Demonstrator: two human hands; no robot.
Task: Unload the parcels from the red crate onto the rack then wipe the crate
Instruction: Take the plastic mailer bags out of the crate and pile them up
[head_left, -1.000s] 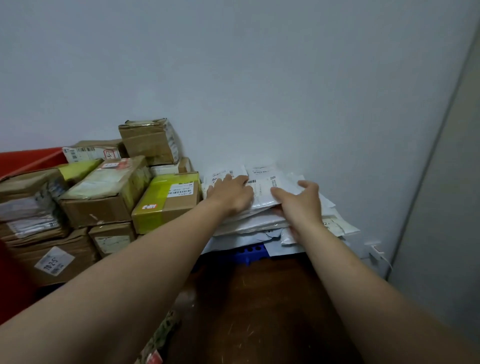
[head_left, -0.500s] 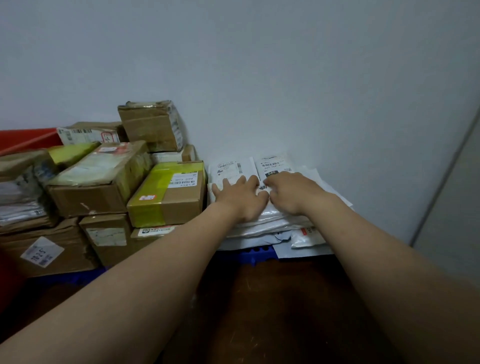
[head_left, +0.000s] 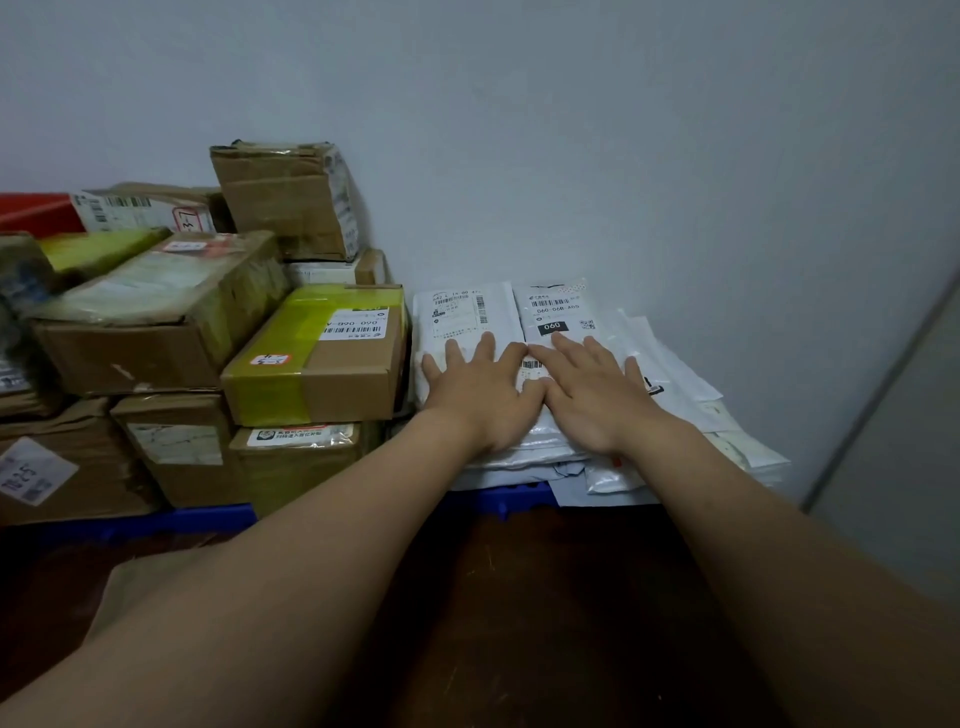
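A pale wall (head_left: 571, 130) fills the background; against it at left, brown cardboard boxes (head_left: 156, 338) are stacked; just beside them at right lies a pile of flat white parcels (head_left: 467, 312); a blue rack (head_left: 514, 496) edge shows beneath both; the left hand (head_left: 483, 389) and right hand (head_left: 597, 395) press flat on the pile's top, side by side and touching, fingers spread wide, gripping nothing.

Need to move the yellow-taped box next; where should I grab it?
Probably from the front, gripping both front corners of the yellow-taped box: that face is free, while a larger box crowds its left and the white mailers its right.
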